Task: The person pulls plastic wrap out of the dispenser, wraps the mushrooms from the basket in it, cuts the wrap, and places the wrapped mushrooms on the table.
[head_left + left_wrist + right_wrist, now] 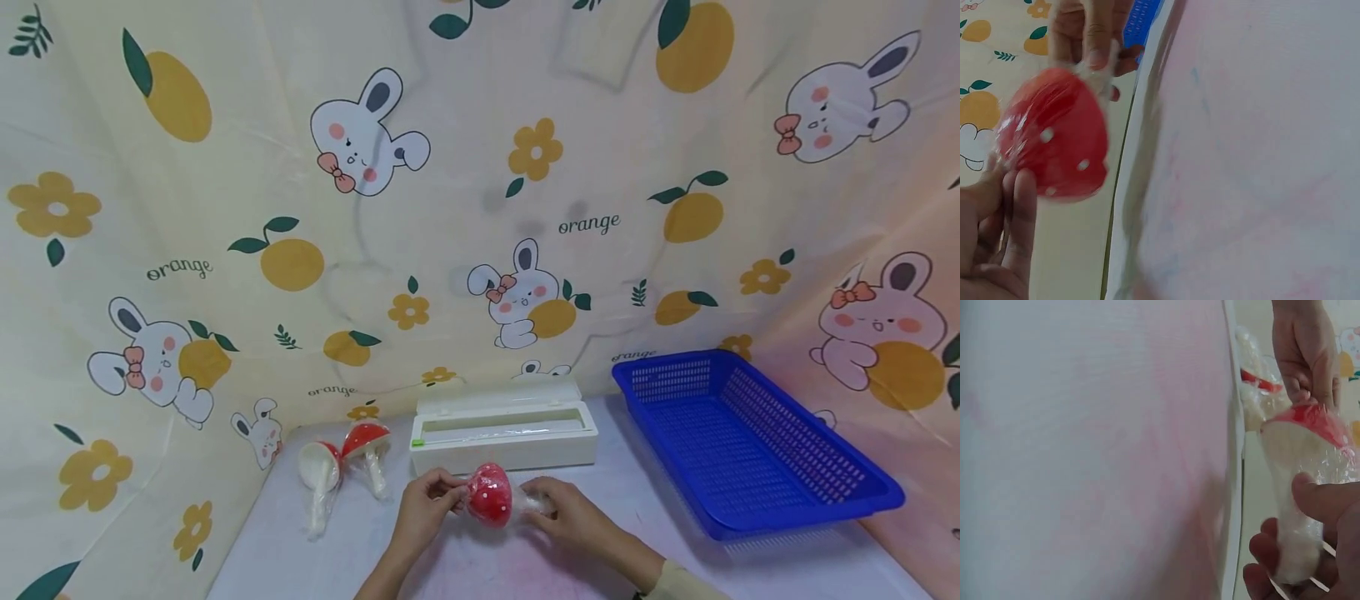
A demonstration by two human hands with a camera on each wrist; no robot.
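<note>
A red toy mushroom (490,495) with white dots, covered in clear film, is held above the table between both hands. My left hand (433,493) pinches the film at the cap's (1054,147) left side. My right hand (553,505) grips the white stem (1294,537) through the film. Two more film-wrapped mushrooms (366,450) lie at the left of the table. A white cling-film dispenser box (504,433) stands open just behind the hands.
A blue plastic basket (750,442) sits at the right on the white table (315,558). Printed cloth with rabbits and oranges hangs behind and on both sides.
</note>
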